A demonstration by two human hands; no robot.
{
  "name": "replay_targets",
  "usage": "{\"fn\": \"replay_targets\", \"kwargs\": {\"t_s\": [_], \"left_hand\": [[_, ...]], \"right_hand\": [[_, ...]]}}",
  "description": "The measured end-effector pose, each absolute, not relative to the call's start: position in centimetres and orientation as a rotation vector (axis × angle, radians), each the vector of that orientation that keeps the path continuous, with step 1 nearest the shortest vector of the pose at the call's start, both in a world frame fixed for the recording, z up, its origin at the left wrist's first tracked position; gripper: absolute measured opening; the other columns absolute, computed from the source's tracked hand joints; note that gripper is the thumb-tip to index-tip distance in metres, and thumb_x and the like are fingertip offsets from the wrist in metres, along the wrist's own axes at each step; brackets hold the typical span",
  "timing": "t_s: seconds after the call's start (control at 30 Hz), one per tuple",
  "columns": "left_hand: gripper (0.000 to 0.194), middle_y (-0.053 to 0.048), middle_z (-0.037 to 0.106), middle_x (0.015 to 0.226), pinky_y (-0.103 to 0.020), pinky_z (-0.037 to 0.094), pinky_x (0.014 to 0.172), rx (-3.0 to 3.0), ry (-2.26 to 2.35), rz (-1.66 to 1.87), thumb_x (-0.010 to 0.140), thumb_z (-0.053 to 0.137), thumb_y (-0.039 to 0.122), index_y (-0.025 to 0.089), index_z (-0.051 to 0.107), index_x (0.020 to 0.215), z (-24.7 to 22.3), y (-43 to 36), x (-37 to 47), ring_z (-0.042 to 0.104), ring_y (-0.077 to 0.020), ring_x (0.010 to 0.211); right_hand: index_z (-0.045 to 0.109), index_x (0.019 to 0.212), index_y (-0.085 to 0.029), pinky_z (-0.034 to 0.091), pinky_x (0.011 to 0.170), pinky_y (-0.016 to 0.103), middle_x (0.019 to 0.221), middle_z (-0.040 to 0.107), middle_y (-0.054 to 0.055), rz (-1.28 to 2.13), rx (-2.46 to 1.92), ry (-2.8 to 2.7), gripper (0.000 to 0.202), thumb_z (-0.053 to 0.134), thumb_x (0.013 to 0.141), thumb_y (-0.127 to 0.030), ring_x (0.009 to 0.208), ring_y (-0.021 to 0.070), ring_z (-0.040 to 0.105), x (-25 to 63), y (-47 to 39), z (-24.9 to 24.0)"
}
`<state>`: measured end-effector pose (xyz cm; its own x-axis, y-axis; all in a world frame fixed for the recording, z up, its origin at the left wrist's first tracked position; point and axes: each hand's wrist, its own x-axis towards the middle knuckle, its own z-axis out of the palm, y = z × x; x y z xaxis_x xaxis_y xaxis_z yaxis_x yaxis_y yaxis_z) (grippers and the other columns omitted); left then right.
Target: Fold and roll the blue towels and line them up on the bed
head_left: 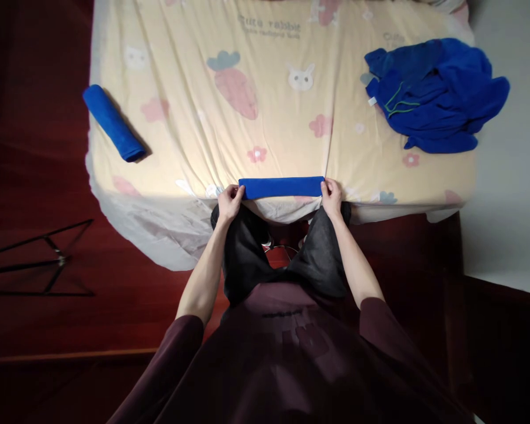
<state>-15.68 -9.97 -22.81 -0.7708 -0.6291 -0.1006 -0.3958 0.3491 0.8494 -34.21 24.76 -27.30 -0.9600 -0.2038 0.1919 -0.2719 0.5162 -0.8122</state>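
Observation:
A narrow folded blue towel (pixel 282 187) lies crosswise at the near edge of the bed, right in front of me. My left hand (pixel 231 199) pinches its left end between thumb and fingers. At the opposite end, my right hand (pixel 331 195) grips the other short side in the same way. A rolled blue towel (pixel 113 123) rests at a slant on the left part of the bed. To the far right is a loose heap of blue cloth (pixel 437 94) with a white tag and green cord-like lines on it.
The bed (pixel 282 135) wears a pale yellow sheet printed with rabbits, carrots and flowers. A black tripod-like stand (pixel 55 259) is on the dark red floor (pixel 128 321) at left. A pale wall (pixel 507 194) borders the bed on the right.

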Motion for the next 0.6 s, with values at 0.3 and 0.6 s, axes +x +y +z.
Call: {"fn": "replay_targets", "kwargs": {"t_s": [0.3, 0.6], "left_hand": [[0.041, -0.003, 0.067, 0.070, -0.031, 0.047, 0.074, 1.013, -2.451, -1.270, 0.098, 0.062, 0.057, 0.020, 0.070, 0.080, -23.2, -10.5, -16.4, 0.064, -0.0212, 0.073], [0.042, -0.011, 0.076, 0.089, -0.035, 0.051, 0.084, 1.187, -2.571, -1.137, 0.099, 0.061, 0.059, 0.020, 0.074, 0.092, -22.5, -10.2, -17.6, 0.074, -0.0313, 0.097]], "right_hand": [[0.071, 0.120, -0.016, 0.064, 0.097, 0.044, 0.102, 0.078, 0.015, 1.495, 0.374, -2.661, 0.076, 0.048, 0.099, -0.085, 0.097, 0.0279, 0.077, -33.8, 24.4, -26.7], [0.070, 0.114, -0.017, 0.062, 0.085, 0.037, 0.084, 0.073, 0.007, 1.400, 0.251, -2.805, 0.057, 0.052, 0.104, -0.070, 0.076, 0.0223, 0.071, -33.7, 23.3, -25.7]]}}
